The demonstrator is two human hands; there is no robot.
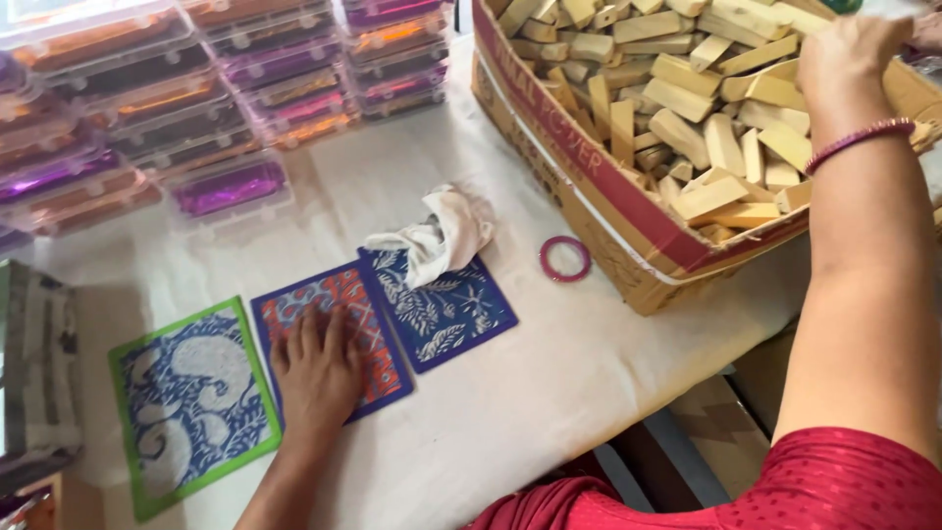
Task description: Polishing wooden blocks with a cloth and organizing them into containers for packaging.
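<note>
Fabric in red covers the person's lap at the bottom edge, and both arms run out from there. The left hand (316, 371) lies flat, palm down, on the middle card, a dark-blue square with an orange-and-white pattern (339, 329), its fingers (312, 329) loosely spread and pointing away from the body. Just to its left sits a green-bordered card with white paisley shapes (192, 402); to its right, a blue card with white leaf prints (444, 304), touching the middle one, with a crumpled white cloth (437, 236) on its far corner. A pink bangle ring (564, 258) rests on the white-covered tabletop (530, 393) beyond. The right hand (852, 54), with a bracelet at the wrist, reaches into the large cardboard box of pale wooden blocks (677, 93), lying far and to the right; whether its fingers pinch a block cannot be told. Stacks of clear plastic cases with purple and orange contents (196, 98) fill the far left.
</note>
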